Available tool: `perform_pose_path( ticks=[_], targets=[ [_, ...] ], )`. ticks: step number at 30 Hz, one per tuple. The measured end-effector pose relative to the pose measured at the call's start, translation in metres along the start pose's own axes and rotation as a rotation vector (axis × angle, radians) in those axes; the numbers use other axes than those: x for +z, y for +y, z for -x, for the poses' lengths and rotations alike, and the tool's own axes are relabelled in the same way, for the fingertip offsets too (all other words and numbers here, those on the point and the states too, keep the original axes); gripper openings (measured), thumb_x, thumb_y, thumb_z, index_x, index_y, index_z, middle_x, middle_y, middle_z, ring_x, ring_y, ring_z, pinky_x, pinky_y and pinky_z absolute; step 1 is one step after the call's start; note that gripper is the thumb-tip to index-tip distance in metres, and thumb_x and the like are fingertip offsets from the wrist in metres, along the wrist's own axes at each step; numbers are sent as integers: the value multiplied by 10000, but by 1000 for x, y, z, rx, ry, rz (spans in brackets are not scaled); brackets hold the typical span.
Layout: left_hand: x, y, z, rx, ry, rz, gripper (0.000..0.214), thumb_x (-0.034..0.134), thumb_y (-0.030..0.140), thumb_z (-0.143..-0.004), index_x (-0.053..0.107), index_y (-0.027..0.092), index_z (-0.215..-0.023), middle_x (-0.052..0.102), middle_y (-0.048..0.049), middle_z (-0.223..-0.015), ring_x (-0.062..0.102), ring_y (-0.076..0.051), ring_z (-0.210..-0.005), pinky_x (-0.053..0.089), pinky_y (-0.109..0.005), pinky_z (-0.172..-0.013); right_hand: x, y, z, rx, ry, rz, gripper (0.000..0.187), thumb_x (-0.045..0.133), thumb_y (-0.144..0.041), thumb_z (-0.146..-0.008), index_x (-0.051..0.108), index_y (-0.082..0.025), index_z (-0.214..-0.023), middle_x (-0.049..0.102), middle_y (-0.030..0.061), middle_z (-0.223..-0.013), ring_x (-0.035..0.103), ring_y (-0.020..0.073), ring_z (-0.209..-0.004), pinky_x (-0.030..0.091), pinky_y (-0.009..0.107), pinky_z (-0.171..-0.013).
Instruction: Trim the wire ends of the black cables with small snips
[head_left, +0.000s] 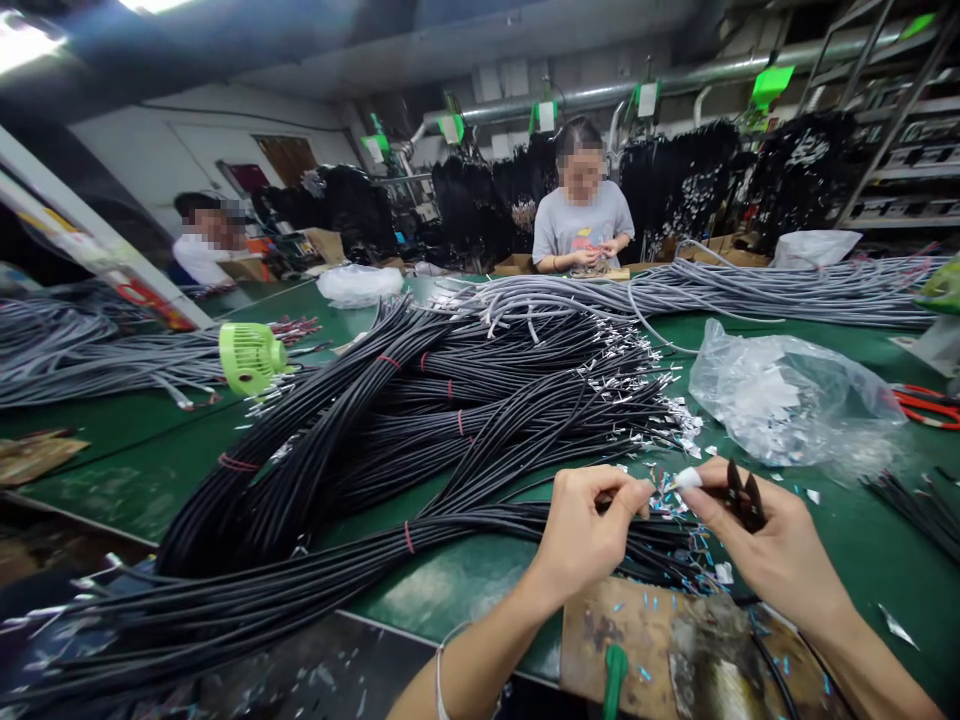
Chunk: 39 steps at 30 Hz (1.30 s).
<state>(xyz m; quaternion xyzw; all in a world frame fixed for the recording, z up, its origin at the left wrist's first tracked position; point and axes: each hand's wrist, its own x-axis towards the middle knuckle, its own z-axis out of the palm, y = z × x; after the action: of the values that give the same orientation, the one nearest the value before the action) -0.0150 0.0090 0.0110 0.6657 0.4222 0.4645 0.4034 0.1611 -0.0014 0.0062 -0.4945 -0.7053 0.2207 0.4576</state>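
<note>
My left hand [589, 525] is closed, thumb and forefinger pinched at the thin coloured wires [658, 482] of a cable end. Facing it, my right hand [784, 535] is closed around a small dark tool with two pointed blades [742, 495], which looks like snips. A white covering [688, 479], like tape or a finger cot, shows at the right fingertips, close to the wires. Under my left wrist runs a bundle of black cables [352, 560], tied with a red band. Its stripped ends, with blue and white bits, lie below both hands.
More black cable bundles [420, 420] cover the green table [442, 570]. A clear plastic bag [787, 390] and red-handled pliers [926, 405] lie right. A worn board [592, 630] with a green-handled lever [615, 675] sits in front. A green fan [251, 358] stands left. Two people work beyond.
</note>
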Motion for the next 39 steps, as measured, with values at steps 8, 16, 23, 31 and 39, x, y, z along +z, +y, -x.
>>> perform_pose_path(
  ticks=[8, 16, 23, 31, 39],
  targets=[
    [2, -1, 3, 52, 18, -110, 301, 538, 253, -864, 661, 108, -630, 589, -20, -584, 456, -92, -529, 301, -217, -506, 4, -5, 2, 47, -40, -67, 152, 511, -317, -878, 538, -199, -788, 489, -2, -701, 443, 124, -626, 378, 241, -557],
    [0, 0, 1, 119, -61, -112, 351, 474, 226, -902, 565, 122, -579, 510, 9, -564, 415, -85, -538, 283, -220, -531, 11, -14, -3, 663, -296, -799, 203, 561, -344, -732, 440, -184, -705, 262, -93, -556, 158, 40, -446, 98, 180, -402],
    [-6, -3, -1, -5, -215, 7, 450, 395, 382, -929, 444, 141, -552, 364, 34, -532, 293, -81, -510, 222, -238, -500, 12, -12, -6, 628, -255, -688, 240, 657, -337, -693, 517, -157, -617, 396, -73, -489, 216, 18, -390, 125, 181, -375],
    [-7, -2, -4, -50, -197, 64, 479, 379, 443, -919, 412, 150, -541, 319, 42, -516, 254, -73, -482, 199, -239, -476, 2, -6, 7, 180, 15, -270, 229, 631, -301, -779, 669, -199, -980, 739, 59, -823, 661, 176, -617, 477, 243, -453],
    [-7, -2, -3, -49, -196, 25, 490, 376, 462, -915, 423, 152, -538, 317, 39, -514, 259, -76, -484, 199, -232, -457, 4, -6, 13, -115, 137, -41, 251, 643, -213, -783, 665, -230, -1032, 755, 22, -789, 703, 173, -606, 563, 254, -538]
  ],
)
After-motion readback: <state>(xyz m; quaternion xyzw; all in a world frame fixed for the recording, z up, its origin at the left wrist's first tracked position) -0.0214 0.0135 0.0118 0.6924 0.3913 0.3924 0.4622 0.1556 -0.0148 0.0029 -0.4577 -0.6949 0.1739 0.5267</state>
